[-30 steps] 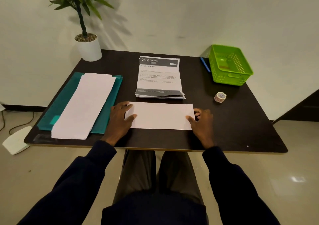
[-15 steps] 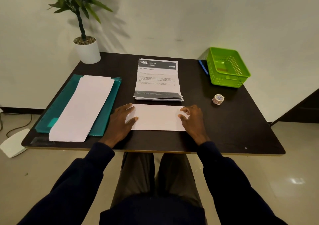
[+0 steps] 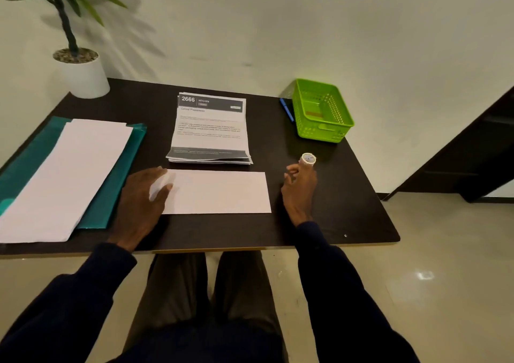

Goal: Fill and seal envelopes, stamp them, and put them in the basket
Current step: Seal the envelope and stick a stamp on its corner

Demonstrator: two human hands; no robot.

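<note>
A white envelope (image 3: 219,193) lies flat on the dark table (image 3: 347,209) in front of me. My left hand (image 3: 141,195) rests on its left end, blurred, fingers spread over the paper. My right hand (image 3: 299,187) is off the envelope, to the right of it. Its loosely curled fingertips reach the small stamp roll (image 3: 308,158), which stands on the table; a firm hold is not visible. Behind the envelope lies a stack of folded printed letters (image 3: 211,128). The green basket (image 3: 338,112) stands at the far right corner.
A pile of white envelopes (image 3: 69,173) lies on a teal folder (image 3: 116,190) at the left. A blue pen (image 3: 286,109) lies beside the basket. A potted plant (image 3: 83,73) stands at the far left corner. The table's near edge is just below my hands.
My right hand has left the envelope's right end and moved right and away to the stamp roll. The left hand stays on the envelope. The camera has turned slightly to the right.
</note>
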